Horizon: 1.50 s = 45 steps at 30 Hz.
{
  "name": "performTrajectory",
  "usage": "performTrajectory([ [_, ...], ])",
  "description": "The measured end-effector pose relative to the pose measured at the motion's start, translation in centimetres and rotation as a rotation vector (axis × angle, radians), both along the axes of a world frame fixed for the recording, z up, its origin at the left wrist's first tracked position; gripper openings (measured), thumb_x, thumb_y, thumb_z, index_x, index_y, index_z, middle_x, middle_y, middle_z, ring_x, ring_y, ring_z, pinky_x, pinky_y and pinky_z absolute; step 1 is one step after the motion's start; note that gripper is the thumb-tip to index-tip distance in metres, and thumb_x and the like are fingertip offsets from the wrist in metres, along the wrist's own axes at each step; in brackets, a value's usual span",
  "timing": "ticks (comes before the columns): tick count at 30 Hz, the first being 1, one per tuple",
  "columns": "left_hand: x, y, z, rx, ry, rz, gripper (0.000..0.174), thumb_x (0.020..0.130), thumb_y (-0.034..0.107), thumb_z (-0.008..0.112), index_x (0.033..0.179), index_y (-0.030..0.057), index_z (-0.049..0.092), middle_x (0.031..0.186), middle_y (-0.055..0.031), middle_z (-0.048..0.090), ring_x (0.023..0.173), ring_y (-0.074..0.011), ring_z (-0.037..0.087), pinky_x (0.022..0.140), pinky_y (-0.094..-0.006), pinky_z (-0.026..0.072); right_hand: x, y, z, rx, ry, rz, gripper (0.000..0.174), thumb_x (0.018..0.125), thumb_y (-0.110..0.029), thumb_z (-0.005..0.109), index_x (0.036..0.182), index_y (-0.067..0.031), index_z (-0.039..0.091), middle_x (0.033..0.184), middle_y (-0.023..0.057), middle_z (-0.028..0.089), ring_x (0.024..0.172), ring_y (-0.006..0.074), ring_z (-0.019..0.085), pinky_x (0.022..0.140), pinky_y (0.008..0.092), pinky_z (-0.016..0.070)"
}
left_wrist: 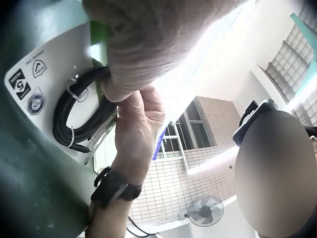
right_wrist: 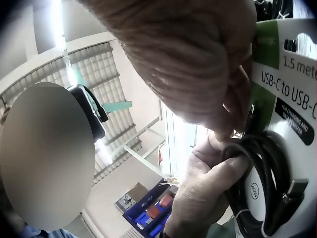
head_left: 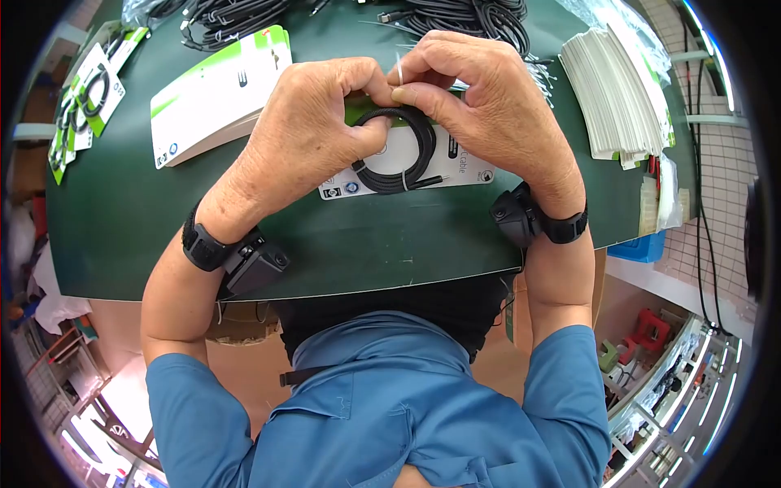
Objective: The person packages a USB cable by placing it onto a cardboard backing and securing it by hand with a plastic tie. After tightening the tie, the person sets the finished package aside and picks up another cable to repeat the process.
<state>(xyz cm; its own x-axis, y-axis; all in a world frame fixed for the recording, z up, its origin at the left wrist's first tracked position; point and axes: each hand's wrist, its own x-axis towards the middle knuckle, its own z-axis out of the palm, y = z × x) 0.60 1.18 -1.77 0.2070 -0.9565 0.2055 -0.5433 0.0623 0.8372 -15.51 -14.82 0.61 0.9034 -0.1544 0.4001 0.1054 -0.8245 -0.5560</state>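
Observation:
A coiled black USB-C cable [head_left: 420,154] lies on a white and green backing card [head_left: 465,169], bound by thin white ties. My left hand [head_left: 305,122] grips the coil at its upper left, the thumb hooked inside the loop. Between thumb and forefinger, my right hand [head_left: 492,102] pinches a thin white tie [head_left: 399,71] that points upward above the coil. The fingertips of both hands meet there. In the right wrist view a metal plug [right_wrist: 298,186] shows at the coil's lower end. Behind the fingers, the tie's lower part is hidden.
A stack of cards [head_left: 211,93] lies to the left, with another card stack [head_left: 612,93] on the right. Packaged cables [head_left: 96,91] sit at the far left. Bundles of black cables [head_left: 472,23] and loose white ties [head_left: 540,77] lie at the back of the green table [head_left: 366,244].

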Motion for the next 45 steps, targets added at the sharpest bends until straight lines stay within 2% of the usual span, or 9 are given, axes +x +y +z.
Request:
performTrajectory([
  [4, 0.2, -0.1, -0.2, 0.025, 0.02, 0.009, 0.014, 0.082, -0.004, 0.073, 0.096, -0.0029, 0.069, 0.089, -0.0029, 0.07, 0.085, -0.008, 0.064, 0.085, -0.0249, 0.0561, 0.1, 0.2, 0.0, -0.001, 0.003, -0.038, 0.014, 0.09, -0.007, 0.079, 0.097, -0.0003, 0.07, 0.085, 0.0076, 0.069, 0.074, 0.0179, 0.067, 0.069, 0.0307, 0.0551],
  [12, 0.3, -0.2, -0.2, 0.043, 0.112, -0.016, 0.012, 0.083, -0.003, 0.071, 0.094, -0.0015, 0.066, 0.086, -0.001, 0.067, 0.085, -0.0057, 0.061, 0.085, -0.0244, 0.0548, 0.5, 0.8, 0.0, -0.028, -0.019, -0.096, 0.014, 0.09, -0.004, 0.078, 0.09, 0.0004, 0.065, 0.084, 0.0071, 0.068, 0.074, 0.0186, 0.066, 0.069, 0.0292, 0.0543],
  [17, 0.3, -0.2, 0.0, 0.045, 0.12, -0.007, 0.013, 0.083, -0.004, 0.071, 0.094, -0.0013, 0.064, 0.087, -0.0007, 0.066, 0.087, -0.0054, 0.06, 0.086, -0.0248, 0.0548, 0.7, 1.0, 0.4, -0.06, -0.073, -0.076, 0.007, 0.091, -0.002, 0.076, 0.094, -0.0001, 0.07, 0.088, 0.007, 0.071, 0.074, 0.0165, 0.066, 0.068, 0.0285, 0.0536],
  [20, 0.2, -0.2, 0.1, 0.047, 0.131, -0.015, 0.013, 0.083, -0.004, 0.07, 0.093, -0.0013, 0.064, 0.088, -0.0009, 0.066, 0.087, -0.0056, 0.06, 0.088, -0.025, 0.0549, 0.5, 1.6, 2.3, 0.038, -0.05, -0.063, 0.012, 0.092, 0.0, 0.075, 0.093, 0.0008, 0.063, 0.083, 0.011, 0.066, 0.069, 0.0246, 0.066, 0.061, 0.033, 0.0518],
  [21, 0.2, -0.2, 0.0, 0.047, 0.133, -0.014, 0.013, 0.083, -0.004, 0.07, 0.093, -0.0013, 0.064, 0.088, -0.0009, 0.066, 0.087, -0.0056, 0.06, 0.088, -0.025, 0.0549, 0.6, 1.7, 2.2, 0.037, -0.049, -0.061, 0.012, 0.092, 0.0, 0.075, 0.093, 0.0008, 0.063, 0.083, 0.011, 0.066, 0.069, 0.0246, 0.066, 0.061, 0.033, 0.0518],
  [24, 0.2, -0.3, -0.5, 0.007, 0.159, -0.013, 0.012, 0.083, -0.005, 0.069, 0.093, -0.0013, 0.063, 0.089, -0.0007, 0.067, 0.086, -0.0056, 0.059, 0.086, -0.0251, 0.0543, 0.6, 1.8, 2.1, 0.013, -0.099, -0.078, 0.016, 0.09, 0.003, 0.074, 0.089, 0.0006, 0.058, 0.081, 0.0154, 0.061, 0.068, 0.033, 0.063, 0.06, 0.0387, 0.0499],
  [37, -0.4, 0.1, 0.5, -0.002, 0.057, 0.017, 0.016, 0.079, -0.003, 0.07, 0.094, -0.001, 0.064, 0.087, -0.0048, 0.069, 0.083, -0.01, 0.063, 0.082, -0.0259, 0.0547, 0.6, 2.0, 1.8, -0.034, -0.206, -0.109, 0.015, 0.09, 0.004, 0.075, 0.092, 0.0004, 0.062, 0.084, 0.0135, 0.064, 0.07, 0.0282, 0.067, 0.062, 0.0359, 0.0533],
  [40, -0.7, -0.1, -0.2, -0.15, 0.078, 0.03, 0.016, 0.079, -0.001, 0.067, 0.094, -0.003, 0.066, 0.079, -0.0125, 0.068, 0.072, -0.0192, 0.064, 0.07, -0.0335, 0.0538, 0.9, 1.7, 0.8, -0.044, -0.152, -0.17, 0.014, 0.09, 0.004, 0.075, 0.092, 0.0, 0.062, 0.083, 0.0127, 0.065, 0.07, 0.0277, 0.067, 0.062, 0.0354, 0.0533],
  [45, -0.7, 0.0, -0.2, -0.154, 0.063, 0.034, 0.016, 0.078, -0.001, 0.067, 0.094, -0.0029, 0.066, 0.08, -0.0133, 0.069, 0.073, -0.0208, 0.065, 0.072, -0.0343, 0.0546, 0.6, 2.1, 1.9, -0.025, -0.236, -0.12, 0.014, 0.09, 0.004, 0.075, 0.092, -0.0003, 0.062, 0.083, 0.0121, 0.065, 0.071, 0.0277, 0.067, 0.062, 0.0355, 0.0533],
])
